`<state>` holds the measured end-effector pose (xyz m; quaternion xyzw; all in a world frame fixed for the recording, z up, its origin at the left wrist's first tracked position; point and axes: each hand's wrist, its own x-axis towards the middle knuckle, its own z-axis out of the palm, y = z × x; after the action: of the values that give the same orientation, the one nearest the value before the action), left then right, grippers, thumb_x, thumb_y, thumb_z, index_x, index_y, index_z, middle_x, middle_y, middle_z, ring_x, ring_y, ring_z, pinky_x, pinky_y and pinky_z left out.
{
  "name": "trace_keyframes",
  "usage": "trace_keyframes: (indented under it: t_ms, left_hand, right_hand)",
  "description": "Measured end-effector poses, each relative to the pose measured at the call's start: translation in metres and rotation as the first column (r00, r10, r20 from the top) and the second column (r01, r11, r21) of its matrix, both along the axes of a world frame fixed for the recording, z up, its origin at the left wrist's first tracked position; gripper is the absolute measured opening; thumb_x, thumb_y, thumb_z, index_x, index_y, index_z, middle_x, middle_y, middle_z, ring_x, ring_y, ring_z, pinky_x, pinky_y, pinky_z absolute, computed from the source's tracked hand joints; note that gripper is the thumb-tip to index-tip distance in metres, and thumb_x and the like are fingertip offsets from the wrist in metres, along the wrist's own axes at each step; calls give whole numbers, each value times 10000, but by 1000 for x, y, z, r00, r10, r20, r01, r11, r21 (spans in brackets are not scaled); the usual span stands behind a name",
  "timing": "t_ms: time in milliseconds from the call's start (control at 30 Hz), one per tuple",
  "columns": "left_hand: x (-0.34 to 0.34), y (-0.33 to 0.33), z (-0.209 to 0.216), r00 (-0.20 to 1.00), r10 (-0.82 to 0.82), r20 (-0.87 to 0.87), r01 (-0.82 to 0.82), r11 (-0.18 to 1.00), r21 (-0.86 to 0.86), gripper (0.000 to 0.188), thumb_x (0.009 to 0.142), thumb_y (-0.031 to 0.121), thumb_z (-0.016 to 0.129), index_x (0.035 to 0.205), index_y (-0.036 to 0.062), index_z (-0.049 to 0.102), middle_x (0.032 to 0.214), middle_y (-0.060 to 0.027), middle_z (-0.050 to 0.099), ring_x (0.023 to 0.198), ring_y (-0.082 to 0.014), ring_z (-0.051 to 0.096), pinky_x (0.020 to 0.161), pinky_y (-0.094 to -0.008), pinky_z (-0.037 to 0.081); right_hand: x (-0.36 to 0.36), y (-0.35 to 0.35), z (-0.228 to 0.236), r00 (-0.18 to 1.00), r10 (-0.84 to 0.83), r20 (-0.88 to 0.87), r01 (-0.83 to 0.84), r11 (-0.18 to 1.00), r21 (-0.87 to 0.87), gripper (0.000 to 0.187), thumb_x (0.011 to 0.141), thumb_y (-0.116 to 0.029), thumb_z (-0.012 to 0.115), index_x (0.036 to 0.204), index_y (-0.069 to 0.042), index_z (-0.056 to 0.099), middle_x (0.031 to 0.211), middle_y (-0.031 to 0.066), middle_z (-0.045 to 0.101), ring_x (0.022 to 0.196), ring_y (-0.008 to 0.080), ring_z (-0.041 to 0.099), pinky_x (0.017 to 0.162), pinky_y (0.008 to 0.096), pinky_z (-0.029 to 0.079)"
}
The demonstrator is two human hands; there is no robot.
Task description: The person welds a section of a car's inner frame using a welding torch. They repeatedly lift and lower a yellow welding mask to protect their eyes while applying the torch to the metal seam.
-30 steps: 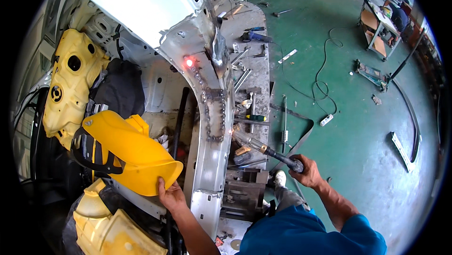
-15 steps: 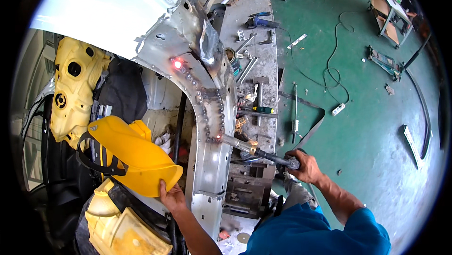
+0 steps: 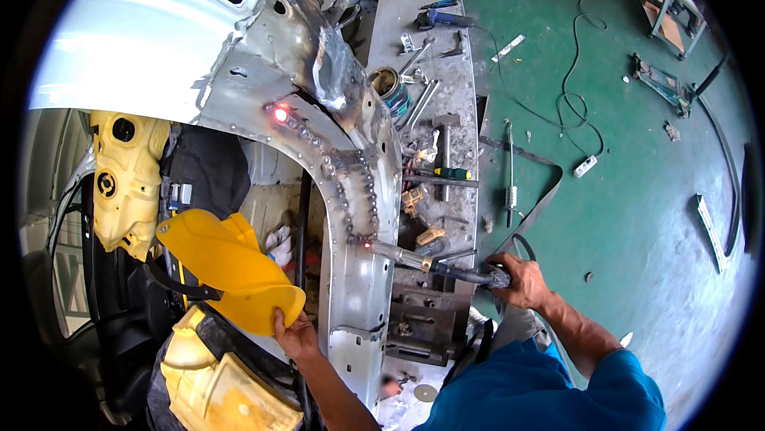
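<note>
My left hand (image 3: 297, 335) pinches the lower edge of a yellow welding mask (image 3: 227, 268) with a black headband, held over the car's interior. My right hand (image 3: 521, 280) is wrapped round the black grip of a welding torch (image 3: 404, 256). The torch's nozzle tip is at the lower end of a row of dark round welds on the bare metal car pillar (image 3: 355, 291). A small red glow shows at that tip. Higher up the panel, another weld spot (image 3: 280, 114) glows bright red.
A grey steel bench (image 3: 454, 112) beside the pillar bears a grinder (image 3: 446, 18), an open can (image 3: 386, 84), a hammer (image 3: 446, 140) and a screwdriver (image 3: 452, 173). On the green floor lie a power cable, a power strip (image 3: 586, 166) and a floor jack (image 3: 661, 84). Yellow foam (image 3: 131, 184) sits inside the car.
My view has shifted a little, so the car panel and bench sit differently in the picture. Both hands keep their holds, and the torch tip stays near the lower welds. The upper spot still glows.
</note>
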<state>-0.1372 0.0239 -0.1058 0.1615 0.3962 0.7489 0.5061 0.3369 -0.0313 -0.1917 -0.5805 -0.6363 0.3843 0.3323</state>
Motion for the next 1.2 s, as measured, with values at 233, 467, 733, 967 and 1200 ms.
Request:
trace_keyframes:
  t_ms: [233, 467, 733, 967, 1200]
  left_hand:
    - [-7, -2, -4, 999, 10, 42, -11, 1000, 7, 284, 947, 78, 612, 1216, -10, 588, 1150, -130, 692, 1016, -232, 691, 901, -342, 565]
    - [-2, -1, -3, 996, 81, 49, -81, 997, -4, 303, 931, 78, 635, 1218, -4, 581, 1141, -114, 690, 1017, -216, 686, 928, -333, 549]
    - [10, -3, 8, 992, 118, 49, -118, 993, 2, 326, 902, 59, 659, 1218, 16, 588, 1159, -94, 683, 1049, -196, 669, 915, -310, 545]
    - [4, -3, 1, 978, 82, 190, -90, 995, 34, 335, 889, 46, 671, 1211, 5, 587, 1177, -100, 675, 1069, -218, 661, 940, -333, 542]
    - [23, -5, 19, 983, 90, 158, -114, 982, 153, 394, 894, 33, 668, 1271, 5, 557, 1230, -103, 653, 1124, -241, 639, 957, -349, 534]
  right_hand:
    - [1, 9, 8, 999, 31, -18, -31, 999, 25, 521, 694, -143, 772, 1174, -60, 587, 1038, 146, 668, 943, 357, 668, 800, 420, 547]
    - [1, 13, 12, 999, 36, 12, -36, 998, 48, 530, 704, -154, 783, 1188, -56, 588, 1056, 155, 666, 957, 360, 667, 811, 411, 546]
    - [-9, 1, 14, 998, 57, 31, -56, 998, -3, 566, 720, -183, 783, 1233, -74, 568, 1080, 195, 673, 994, 378, 660, 858, 428, 535]
    - [-13, 2, 65, 998, -30, 61, 32, 999, -34, 665, 778, -249, 765, 1339, -64, 460, 1139, 221, 661, 1030, 420, 645, 881, 449, 520]
    - [-11, 3, 143, 974, -169, -153, 202, 950, 239, 575, 825, -162, 768, 1276, 23, 465, 933, 139, 705, 814, 216, 679, 762, 356, 542]
